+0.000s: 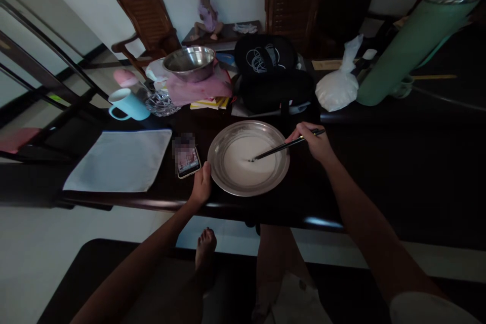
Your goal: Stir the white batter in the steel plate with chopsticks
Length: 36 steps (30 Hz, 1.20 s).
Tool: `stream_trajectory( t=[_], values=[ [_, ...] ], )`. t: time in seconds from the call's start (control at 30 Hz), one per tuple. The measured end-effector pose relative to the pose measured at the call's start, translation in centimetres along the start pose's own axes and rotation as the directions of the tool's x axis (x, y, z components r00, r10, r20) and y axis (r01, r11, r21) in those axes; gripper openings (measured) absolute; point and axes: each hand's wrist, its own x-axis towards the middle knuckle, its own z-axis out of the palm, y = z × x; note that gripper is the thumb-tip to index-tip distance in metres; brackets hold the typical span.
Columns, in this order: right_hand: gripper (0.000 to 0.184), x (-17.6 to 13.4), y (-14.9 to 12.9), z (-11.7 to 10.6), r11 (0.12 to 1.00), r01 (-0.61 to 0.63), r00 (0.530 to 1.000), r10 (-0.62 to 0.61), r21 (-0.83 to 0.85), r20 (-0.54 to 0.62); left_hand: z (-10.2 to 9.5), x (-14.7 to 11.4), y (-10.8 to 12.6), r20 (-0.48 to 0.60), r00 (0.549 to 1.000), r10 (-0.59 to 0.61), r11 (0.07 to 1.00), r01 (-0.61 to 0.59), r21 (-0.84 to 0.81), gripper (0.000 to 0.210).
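Observation:
A wide metal basin (217, 178) holds a milky white liquid (243, 167) and stands near the table's front edge. At its left rim is my left hand (201, 185), thumb along the outer side and the other fingers mostly hidden, gripping the basin. My right hand (313, 142) is closed around a pair of dark chopsticks (279, 148) to the right of the basin. The chopsticks slant down to the left, their tips dipping into the liquid near the middle. Just left of the basin lies a smartphone (189, 162) with its screen lit.
On the dark table (304, 202) are a pale zip pouch (121, 159), a blue mug (129, 105), a glass dish (163, 104), a steel bowl (192, 64), a black case (273, 88), a tied bag of white powder (337, 91) and a green flask (402, 53). A person (207, 15) sits beyond.

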Motion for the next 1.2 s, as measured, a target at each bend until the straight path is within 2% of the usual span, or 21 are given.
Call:
stream_trajectory(
  t=[0.17, 0.33, 0.53, 0.7, 0.9, 1.1, 1.2],
  values=[
    [0.045, -0.14, -0.03, 0.34, 0.999, 0.004, 0.995, 0.0, -0.042, 0.1, 0.02, -0.05, 0.23, -0.001, 1.0, -0.007, 1.0, 0.007, -0.004, 0.068],
    [0.049, -0.01, -0.05, 0.07, 1.0, -0.01, 1.0, 0.01, -0.017, 0.005, 0.0, 0.0, 0.25, 0.012, 1.0, 0.004, 1.0, -0.004, -0.003, 0.066],
    [0.046, -0.19, -0.03, 0.38, 0.999, 0.009, 0.994, -0.003, -0.051, 0.112, 0.0, 0.08, -0.12, -0.01, 1.0, -0.029, 0.999, 0.028, -0.017, 0.062],
    [0.048, -0.06, -0.05, 0.03, 1.0, -0.01, 1.0, 0.01, -0.016, 0.009, 0.02, 0.06, -0.14, -0.005, 1.0, -0.017, 1.0, 0.017, -0.018, 0.064],
    [0.045, -0.23, 0.01, 0.36, 0.999, 0.013, 0.994, -0.009, -0.039, 0.111, 0.0, 0.04, 0.1, 0.0, 1.0, -0.023, 1.0, 0.023, -0.012, 0.064],
    [0.051, 0.02, 0.14, 0.11, 1.0, -0.01, 1.0, 0.01, -0.007, 0.001, 0.06, 0.01, 0.14, 0.0, 1.0, -0.03, 0.999, 0.03, -0.021, 0.063],
    [0.051, -0.04, 0.17, 0.26, 1.0, 0.0, 0.999, 0.001, -0.023, 0.05, 0.03, 0.02, -0.01, -0.001, 1.0, -0.018, 1.0, 0.018, -0.022, 0.063]
  ],
)
